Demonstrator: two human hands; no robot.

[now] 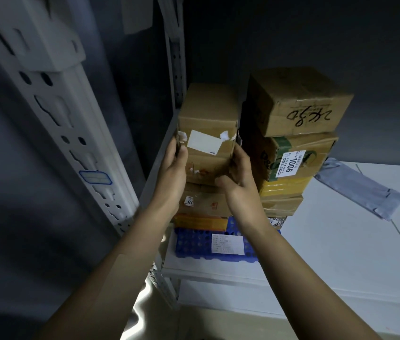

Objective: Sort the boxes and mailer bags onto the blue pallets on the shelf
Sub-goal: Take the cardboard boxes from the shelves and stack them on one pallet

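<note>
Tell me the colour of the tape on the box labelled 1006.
Green tape on the brown 1006 box, clearest in the head view.

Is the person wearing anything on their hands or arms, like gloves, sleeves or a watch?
No. The left hand and right hand are bare, without gloves, and no ring shows. The left forearm and right forearm are uncovered down to the picture's edge: no sleeve, watch, bracelet or wristband is visible. Dim light could hide small details.

Dim; deep shadow far and left. Brightest on white shelf board (341,241) at right, glare patch near centre. Soft blur throughout, upright (54,106) at left bowed.
</note>
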